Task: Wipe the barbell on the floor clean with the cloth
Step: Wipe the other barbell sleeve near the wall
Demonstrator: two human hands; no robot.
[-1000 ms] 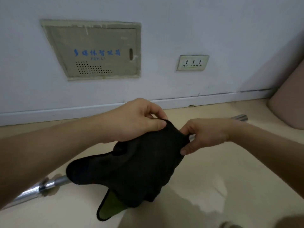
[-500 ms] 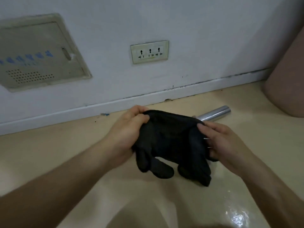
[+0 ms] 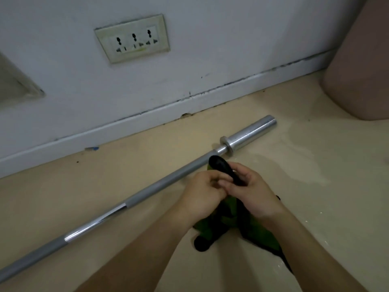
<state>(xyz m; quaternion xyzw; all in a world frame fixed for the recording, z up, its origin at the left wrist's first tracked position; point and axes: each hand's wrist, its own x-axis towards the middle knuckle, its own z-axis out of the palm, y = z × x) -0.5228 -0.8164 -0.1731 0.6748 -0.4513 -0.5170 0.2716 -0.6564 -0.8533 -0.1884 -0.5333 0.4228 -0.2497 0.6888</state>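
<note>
Beige floor (image 3: 315, 207) under a white wall | barbell (image 3: 160, 183) lies flat on it | left hand (image 3: 202, 194) and right hand (image 3: 256, 192) both grip the bunched black-green cloth (image 3: 229, 209) just beside the barbell's shaft, near its collar | best: wrap the shaft, wipe lengthwise | barbell's left end cut off; cloth-to-barbell contact unclear

Pale grey-white wall (image 3: 221, 49), dim even light. Yellowed triple socket plate (image 3: 132, 39) mounted low, slightly tilted. Corner of a recessed panel (image 3: 16, 83) at left edge. White skirting board (image 3: 126, 131), dark grime line along its top, chip (image 3: 186, 114) at its base. Beige glossy floor (image 3: 84, 197); sheen patch (image 3: 305, 165) at right. Pinkish upholstered object (image 3: 362, 70), far right.
</note>
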